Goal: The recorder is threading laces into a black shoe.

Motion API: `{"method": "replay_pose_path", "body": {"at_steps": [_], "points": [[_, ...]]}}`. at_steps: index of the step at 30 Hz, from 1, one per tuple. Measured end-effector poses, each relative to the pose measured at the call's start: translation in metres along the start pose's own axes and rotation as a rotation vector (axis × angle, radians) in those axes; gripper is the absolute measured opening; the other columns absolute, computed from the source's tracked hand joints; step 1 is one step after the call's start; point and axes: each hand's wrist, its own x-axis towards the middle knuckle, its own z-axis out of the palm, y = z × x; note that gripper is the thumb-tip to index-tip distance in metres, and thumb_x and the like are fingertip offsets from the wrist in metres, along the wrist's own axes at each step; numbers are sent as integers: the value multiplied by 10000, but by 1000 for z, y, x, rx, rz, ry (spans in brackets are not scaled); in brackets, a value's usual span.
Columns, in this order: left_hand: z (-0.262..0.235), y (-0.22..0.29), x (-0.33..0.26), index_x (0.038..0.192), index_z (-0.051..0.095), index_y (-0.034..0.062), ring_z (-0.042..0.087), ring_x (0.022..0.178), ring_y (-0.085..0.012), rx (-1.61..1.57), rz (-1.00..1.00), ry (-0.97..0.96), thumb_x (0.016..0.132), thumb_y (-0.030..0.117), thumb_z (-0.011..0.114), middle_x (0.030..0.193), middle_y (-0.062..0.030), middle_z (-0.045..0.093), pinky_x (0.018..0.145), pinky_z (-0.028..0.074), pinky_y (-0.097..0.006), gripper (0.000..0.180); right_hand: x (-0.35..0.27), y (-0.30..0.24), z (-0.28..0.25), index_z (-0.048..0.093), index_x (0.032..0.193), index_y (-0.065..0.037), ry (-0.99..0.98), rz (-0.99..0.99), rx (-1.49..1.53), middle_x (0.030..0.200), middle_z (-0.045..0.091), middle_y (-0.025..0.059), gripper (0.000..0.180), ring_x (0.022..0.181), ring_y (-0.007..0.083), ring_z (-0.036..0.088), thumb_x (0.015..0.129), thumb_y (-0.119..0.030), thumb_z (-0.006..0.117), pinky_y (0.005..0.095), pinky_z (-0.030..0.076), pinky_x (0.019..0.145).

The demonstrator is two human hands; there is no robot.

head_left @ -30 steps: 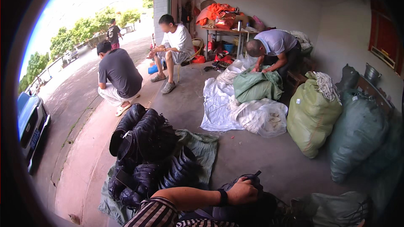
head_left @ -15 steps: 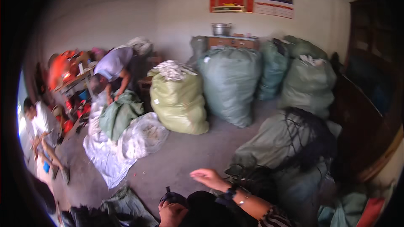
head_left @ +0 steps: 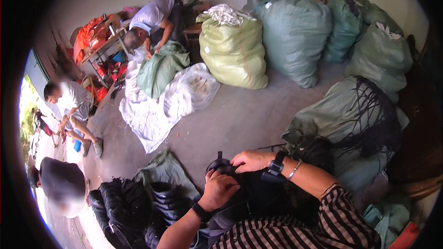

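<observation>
A black, rounded, cap-like piece [head_left: 220,166] with a small tab sticking up lies in front of my body; its exact kind is hard to make out. My left hand [head_left: 218,190] closes on its near left edge, fingers bent. From the right, my right hand [head_left: 253,160] rests over its right side, fingertips curled onto it. Black material fills my lap below both hands and hides the lower part of the piece. Beside my left forearm stands a nested stack of black curved pieces [head_left: 168,198], with more black bundles [head_left: 122,207] to its left.
Large stuffed sacks, one yellow-green [head_left: 233,53] and one blue-green [head_left: 295,41], line the far side. A bent-over person [head_left: 154,18] handles a green sack [head_left: 161,71] on white sheeting [head_left: 152,120]. Another person [head_left: 76,103] sits left; a dark-capped head [head_left: 62,180] is nearer. Grey-green sacking [head_left: 323,110] lies right.
The view has tilted down and turned left. My right hand, earlier raised apart with fingers outstretched, has come down onto the black piece beside my left hand.
</observation>
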Motion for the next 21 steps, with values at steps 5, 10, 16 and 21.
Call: {"method": "replay_pose_path", "body": {"at_steps": [5,10,16,21], "points": [[-6,-8,2,807,647,147,548,850,-202,-144,-68,-66,764,189,696,741,15,599,961,303,-420,78,-12,-10,4,629,1025,42,130,61,63,992,660,182,339,903,277,642,799,-211,648,331,482,805],[-11,-13,-1,815,638,148,538,832,-199,-122,-58,-131,774,178,686,723,15,587,943,315,-425,70,-15,-21,15,605,1092,19,194,120,53,1075,628,185,334,994,298,608,824,-181,615,348,469,865],[-9,-10,-2,792,648,163,529,795,-199,-86,-15,-81,758,188,700,683,28,560,937,327,-417,67,-25,-24,28,603,1043,21,391,160,244,1082,607,174,270,971,302,602,856,-174,589,363,469,856],[-10,1,0,774,665,185,523,776,-197,-1,-48,-66,721,217,730,671,37,551,925,340,-409,90,-33,-24,31,610,830,17,455,188,-27,958,613,149,246,862,319,597,824,-228,636,377,473,747]]}}
